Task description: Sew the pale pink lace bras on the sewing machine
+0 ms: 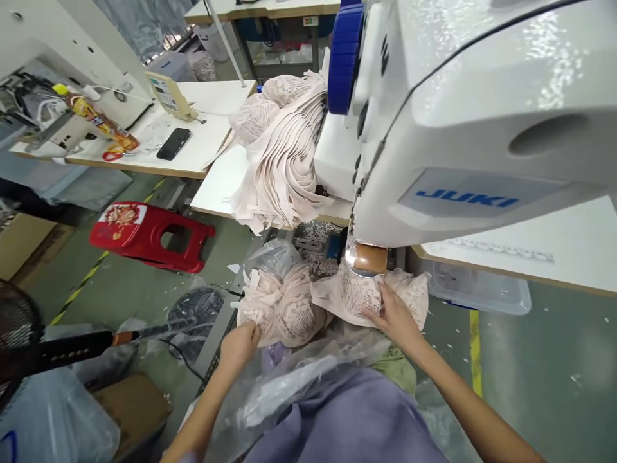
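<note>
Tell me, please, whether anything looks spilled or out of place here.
Only litter stands out: small pale scraps are strewn below the white machine and across the floor, looking like unswept trimmings.

Beyond the right hand (pixel 393 316), the machine head (pixel 482 109) is smooth, glossy white, probably painted metal; nearer the left hand (pixel 240 344), matt lace cloth (pixel 296 315) looks rough.

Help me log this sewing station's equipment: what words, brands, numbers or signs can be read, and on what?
"JUKI": blue lettering on the sewing machine.
Too small or blurred to read: the drink bottle's label.
Likewise the beige control box's panel.
Likewise the small sticker on the far table.
</note>
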`<state>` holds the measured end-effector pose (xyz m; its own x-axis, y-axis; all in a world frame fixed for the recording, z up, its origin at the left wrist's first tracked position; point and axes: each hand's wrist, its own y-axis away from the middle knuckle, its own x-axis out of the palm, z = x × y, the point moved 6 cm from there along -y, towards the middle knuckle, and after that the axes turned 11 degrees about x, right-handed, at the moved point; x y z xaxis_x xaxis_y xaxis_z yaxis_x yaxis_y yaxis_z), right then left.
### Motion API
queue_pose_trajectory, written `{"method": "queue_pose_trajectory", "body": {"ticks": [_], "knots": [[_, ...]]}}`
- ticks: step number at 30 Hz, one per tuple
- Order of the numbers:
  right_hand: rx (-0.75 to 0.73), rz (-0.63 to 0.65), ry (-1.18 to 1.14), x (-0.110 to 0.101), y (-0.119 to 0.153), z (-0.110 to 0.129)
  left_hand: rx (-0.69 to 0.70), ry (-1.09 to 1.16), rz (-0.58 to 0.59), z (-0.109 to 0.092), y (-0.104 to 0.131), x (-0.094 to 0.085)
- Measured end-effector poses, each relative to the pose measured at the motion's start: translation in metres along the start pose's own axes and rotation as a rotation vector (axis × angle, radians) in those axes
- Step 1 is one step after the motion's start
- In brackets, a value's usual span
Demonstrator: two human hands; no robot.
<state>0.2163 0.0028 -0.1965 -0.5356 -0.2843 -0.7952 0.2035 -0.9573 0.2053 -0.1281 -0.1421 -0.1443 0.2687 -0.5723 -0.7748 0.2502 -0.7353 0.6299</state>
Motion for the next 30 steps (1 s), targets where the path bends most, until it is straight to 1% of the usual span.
{"method": "queue_pose_trajectory", "body": {"ticks": [1, 2, 3, 4, 6, 7, 8, 9, 10, 11, 12, 13, 14, 15, 16, 17, 18, 19, 20, 21, 22, 23, 24, 26, 27, 28, 30], "knots": [[-0.003, 0.006, -0.022, -0.007, 0.001, 0.012, 0.025, 0.001, -0.013, -0.005, 0.007, -0.005], [-0.026, 0.020, -0.048, -0.015, 0.002, 0.029, 0.078, 0.014, -0.032, -0.013, 0.015, -0.012], [-0.080, 0.047, -0.070, -0.022, 0.004, 0.051, 0.164, 0.049, -0.058, -0.025, 0.024, -0.021], [-0.187, 0.126, -0.097, -0.026, 0.006, 0.079, 0.278, 0.105, -0.085, -0.039, 0.033, -0.032], [-0.479, 0.430, -0.146, -0.026, 0.021, 0.135, 0.533, 0.280, -0.135, -0.073, 0.050, -0.055], [-0.591, 0.571, -0.126, -0.028, 0.030, 0.156, 0.639, 0.382, -0.151, -0.089, 0.056, -0.066], [-0.671, 0.657, -0.100, -0.032, 0.039, 0.171, 0.708, 0.482, -0.168, -0.101, 0.059, -0.077], [-0.731, 0.700, -0.067, -0.039, 0.046, 0.180, 0.746, 0.580, -0.192, -0.111, 0.058, -0.087], [-0.764, 0.697, -0.033, -0.047, 0.051, 0.185, 0.762, 0.674, -0.219, -0.119, 0.053, -0.095], [-0.778, 0.662, -0.004, -0.058, 0.055, 0.186, 0.764, 0.766, -0.222, -0.125, 0.045, -0.100], [-0.781, 0.615, 0.018, -0.069, 0.060, 0.185, 0.755, 0.860, -0.176, -0.131, 0.036, -0.099], [-0.780, 0.569, 0.032, -0.082, 0.064, 0.181, 0.737, 0.961, -0.068, -0.138, 0.025, -0.093], [-0.776, 0.537, 0.039, -0.095, 0.069, 0.176, 0.711, 1.068, 0.091, -0.146, 0.016, -0.083], [-0.773, 0.523, 0.040, -0.107, 0.073, 0.171, 0.676, 1.177, 0.273, -0.155, 0.010, -0.071], [-0.764, 0.521, 0.038, -0.118, 0.078, 0.166, 0.633, 1.279, 0.429, -0.163, 0.007, -0.060], [-0.740, 0.534, 0.035, -0.128, 0.081, 0.159, 0.594, 1.359, 0.532, -0.170, 0.005, -0.052], [-0.695, 0.564, 0.038, -0.137, 0.083, 0.151, 0.577, 1.400, 0.568, -0.176, 0.004, -0.048], [-0.631, 0.617, 0.049, -0.142, 0.083, 0.142, 0.596, 1.391, 0.546, -0.181, 0.003, -0.049], [-0.558, 0.685, 0.064, -0.145, 0.082, 0.132, 0.648, 1.332, 0.487, -0.187, 0.003, -0.053], [-0.478, 0.742, 0.081, -0.147, 0.080, 0.121, 0.726, 1.234, 0.414, -0.193, 0.006, -0.060], [-0.399, 0.767, 0.095, -0.149, 0.075, 0.111, 0.815, 1.120, 0.350, -0.201, 0.010, -0.068], [-0.324, 0.734, 0.093, -0.151, 0.067, 0.103, 0.897, 1.014, 0.300, -0.209, 0.016, -0.077], [-0.254, 0.651, 0.067, -0.153, 0.057, 0.097, 0.963, 0.930, 0.265, -0.218, 0.022, -0.085], [-0.164, 0.466, -0.069, -0.155, 0.038, 0.092, 1.050, 0.819, 0.248, -0.233, 0.033, -0.098], [-0.153, 0.437, -0.167, -0.152, 0.031, 0.093, 1.076, 0.779, 0.243, -0.239, 0.037, -0.103], [-0.159, 0.459, -0.267, -0.146, 0.026, 0.097, 1.093, 0.741, 0.218, -0.243, 0.039, -0.109], [-0.174, 0.515, -0.421, -0.133, 0.016, 0.106, 1.091, 0.656, 0.107, -0.243, 0.038, -0.123]]}}
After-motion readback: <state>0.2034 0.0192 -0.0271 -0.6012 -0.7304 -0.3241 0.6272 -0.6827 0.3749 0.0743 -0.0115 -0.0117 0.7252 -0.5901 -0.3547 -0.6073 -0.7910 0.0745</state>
